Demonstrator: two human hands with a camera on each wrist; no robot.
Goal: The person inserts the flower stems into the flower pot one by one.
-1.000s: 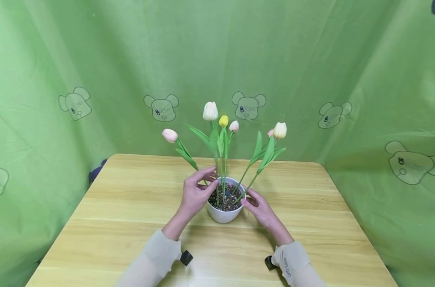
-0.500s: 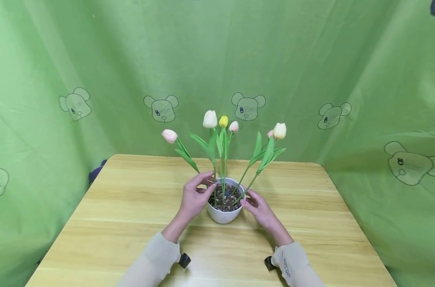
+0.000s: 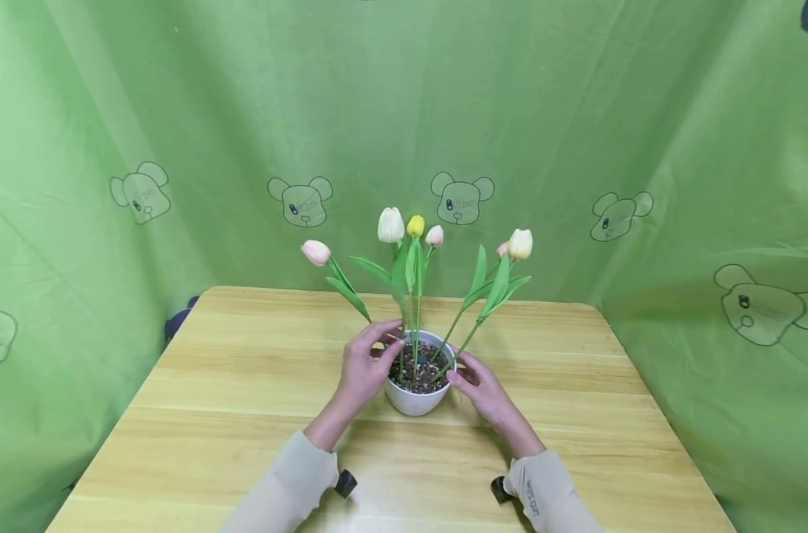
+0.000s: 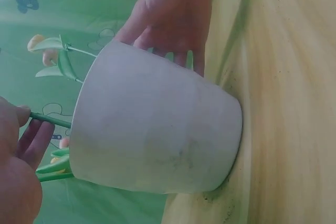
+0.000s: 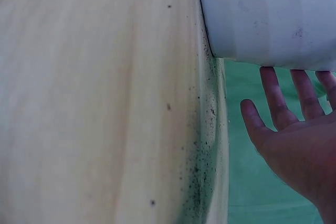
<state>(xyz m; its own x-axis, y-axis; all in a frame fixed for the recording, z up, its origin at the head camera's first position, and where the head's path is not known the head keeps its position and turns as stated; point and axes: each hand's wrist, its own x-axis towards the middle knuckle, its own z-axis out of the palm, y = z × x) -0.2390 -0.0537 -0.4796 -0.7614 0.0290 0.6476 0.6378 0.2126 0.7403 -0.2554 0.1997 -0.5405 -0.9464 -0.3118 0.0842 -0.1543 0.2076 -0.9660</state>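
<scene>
In the head view a white pot (image 3: 413,403) of dark soil (image 3: 413,379) stands on the table with several tulips in it. My left hand (image 3: 365,364) pinches the stem of the white tulip (image 3: 391,225) just above the left rim; the left wrist view shows that green stem (image 4: 52,120) between thumb and fingers. Against the pot's right side rests my right hand (image 3: 486,391), its thumb by the rim. Fairly straight fingers (image 5: 273,85) touch the pot wall in the right wrist view. The white tulip is upright, its stem reaching down to the soil.
A pink tulip (image 3: 315,252) leans left beyond my left hand. Behind the white one rise a yellow tulip (image 3: 415,225) and a pale pink tulip (image 3: 434,235); a cream tulip (image 3: 520,243) leans right. Soil specks (image 5: 197,177) lie on the wooden table (image 3: 244,385). A green curtain surrounds it.
The white tulip has come down a little, mostly in the first half second, and my left hand has lowered slightly with it. My right hand and the pot have stayed put.
</scene>
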